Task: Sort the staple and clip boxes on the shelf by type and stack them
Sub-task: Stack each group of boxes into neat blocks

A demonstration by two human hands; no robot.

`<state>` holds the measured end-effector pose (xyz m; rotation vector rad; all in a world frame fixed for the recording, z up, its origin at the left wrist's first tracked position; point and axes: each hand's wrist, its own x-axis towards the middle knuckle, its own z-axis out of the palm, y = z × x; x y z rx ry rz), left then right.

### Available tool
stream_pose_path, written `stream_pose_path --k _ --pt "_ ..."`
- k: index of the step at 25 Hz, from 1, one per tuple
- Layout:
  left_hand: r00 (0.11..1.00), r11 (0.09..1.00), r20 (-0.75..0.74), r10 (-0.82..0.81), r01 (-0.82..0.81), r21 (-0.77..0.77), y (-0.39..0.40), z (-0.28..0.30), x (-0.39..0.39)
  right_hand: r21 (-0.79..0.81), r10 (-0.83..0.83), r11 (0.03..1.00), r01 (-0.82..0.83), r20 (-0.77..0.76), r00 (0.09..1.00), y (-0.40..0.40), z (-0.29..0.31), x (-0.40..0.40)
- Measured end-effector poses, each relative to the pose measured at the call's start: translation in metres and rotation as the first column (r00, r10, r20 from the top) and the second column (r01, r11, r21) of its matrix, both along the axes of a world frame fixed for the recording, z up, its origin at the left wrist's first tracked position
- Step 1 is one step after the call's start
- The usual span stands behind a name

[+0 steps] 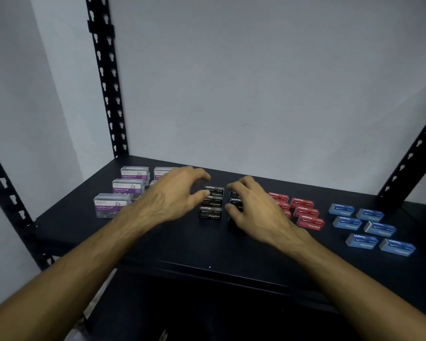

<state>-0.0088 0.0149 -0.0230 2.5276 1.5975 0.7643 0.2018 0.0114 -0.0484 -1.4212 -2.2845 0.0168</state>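
The flat black shelf board [172, 244] across the middle of the frame looks like matt painted metal, smooth, with a dull sheen. The black slotted uprights [106, 77] at upper left look like the same painted metal. The clear paper-clip boxes [111, 208] at centre left look like glossy plastic. The black [210, 214], red [310, 223] and blue staple boxes [362, 241] look like printed cardboard.

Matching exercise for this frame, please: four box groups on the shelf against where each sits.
Things:
1. paper clip boxes
2. black boxes
3. red boxes
4. blue boxes

Places:
A. far right
B. far left
C. middle, between the left hand and the right hand
D. right of the right hand, left of the blue boxes

Pairs: 1-B, 2-C, 3-D, 4-A
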Motion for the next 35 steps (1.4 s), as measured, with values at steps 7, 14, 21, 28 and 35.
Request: stream_pose_path --k 7,14,21,28,35 --pt "0.995 0.995 0.032 0.092 -0.091 -0.033 -0.009 0.01 -0.082 -0.016 0.154 0.988 -0.154 0.033 0.987 0.001 0.007 -0.066" --pt "0.965 0.953 -0.075 0.253 -0.262 -0.152 -0.018 -0.008 -0.164 -0.022 0.256 0.967 -0.255 0.083 0.963 0.011 -0.003 -0.12" --pt "0.972 0.953 -0.035 0.233 -0.236 -0.191 -0.014 -0.033 -0.178 -0.072 0.28 0.959 -0.273 0.108 0.954 0.023 -0.013 -0.139" --pt "0.975 0.97 0.088 0.203 -0.188 -0.156 -0.012 -0.043 -0.168 -0.08 0.249 0.967 -0.242 0.094 0.964 0.02 -0.015 -0.129" --pt "0.97 0.981 0.213 0.117 -0.079 -0.178 -0.015 -0.048 -0.15 -0.053 0.205 0.978 -0.203 0.056 0.977 -0.005 -0.019 -0.101"
